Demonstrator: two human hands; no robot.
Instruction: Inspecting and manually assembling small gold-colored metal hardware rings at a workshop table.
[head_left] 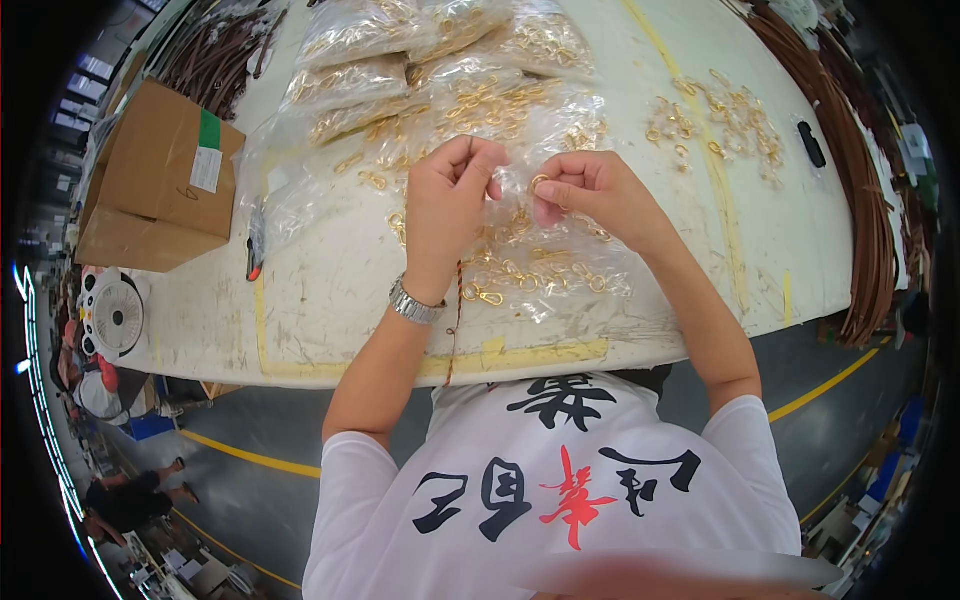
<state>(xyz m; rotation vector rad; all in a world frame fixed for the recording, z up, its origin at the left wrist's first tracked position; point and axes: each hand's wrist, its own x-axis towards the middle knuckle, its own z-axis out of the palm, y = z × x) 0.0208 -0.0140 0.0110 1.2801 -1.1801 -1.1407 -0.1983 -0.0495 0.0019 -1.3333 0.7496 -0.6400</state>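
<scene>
Both hands are meeting above the tabletop (pixel 320 300), raised just over a spread of clear plastic bags (pixel 520 130) filled with small gold clasps. The left hand (pixel 450 200), wearing a silver wristwatch (pixel 415 303), is curling its fingers inward and pinching a thin brown cord (pixel 455 320), which is hanging down from the fist past the wrist toward the near edge of the tabletop. The right hand (pixel 590 195) is pinching a small gold ring (pixel 540 183) between thumb and forefinger, with the remaining fingers folded; the ring is sitting right at the fingertips, just beside the left hand's knuckles. Whether the cord is already reaching the ring cannot be told, since the fingers are covering that spot.

Directly beneath the hands, loose gold clasps are lying on an opened clear bag, and one gold clasp (pixel 483 294) is resting just beside the left wrist. Beyond the hands more filled bags are piling up. Farther off to the right of the right hand, a scatter of loose gold rings (pixel 710 125) is lying on the tabletop, with a small black object (pixel 811 144) past it. Well away to the left of the left hand, a cardboard box (pixel 165 175) is sitting on the tabletop. Bundles of brown cords (pixel 860 180) are curving along the far right edge.
</scene>
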